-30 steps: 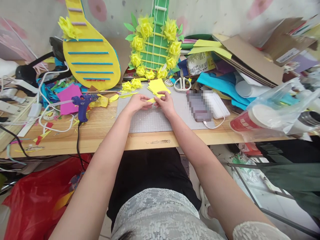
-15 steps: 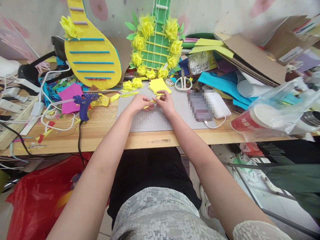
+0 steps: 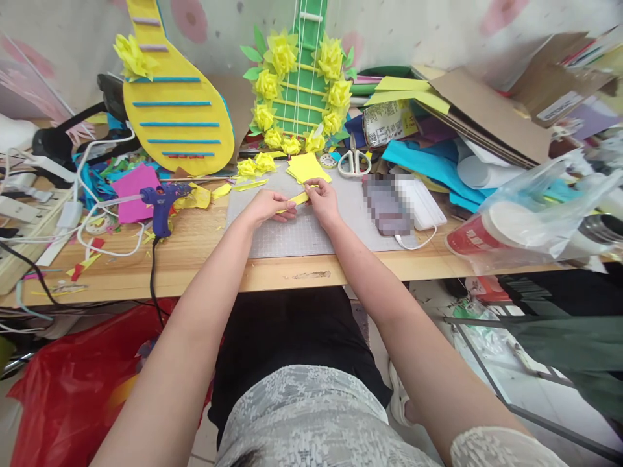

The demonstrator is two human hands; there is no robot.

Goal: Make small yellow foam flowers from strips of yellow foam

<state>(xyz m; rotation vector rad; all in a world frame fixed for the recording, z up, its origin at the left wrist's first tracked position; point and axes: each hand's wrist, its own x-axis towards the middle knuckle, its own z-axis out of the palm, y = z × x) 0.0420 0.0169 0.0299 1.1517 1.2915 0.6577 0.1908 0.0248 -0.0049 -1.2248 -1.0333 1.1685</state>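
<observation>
from the head view, it's a busy bench: the wooden table is crowded at the back and both sides, with a grey mat in the middle. along the back, a yellow cutout with blue bars leans on the left, and beside it stands a green guitar ringed with yellow paper flowers. over on the left, a purple glue gun sits near a sheet of pink paper, its black cord dropping past the table edge. just beyond the fingers, a stack of yellow paper lies on the mat, with two small flowers to its left and white-handled scissors to its right. a blurred-out phone and a white power bank lie to the right of the hands, then a red cup in a clear bag, with cardboard piled behind.

now the hands: both forearms reach forward over the near edge and angle inward, and the left hand and right hand hang low above the mat, a little apart, fingers curled. and here's the grip: each hand pinches the yellow strip between thumb and fingers, left hand at the nearer end, right hand at the farther one. the strip bridges the gap on a slant, rising to the right, its middle bare between the fingertips.
</observation>
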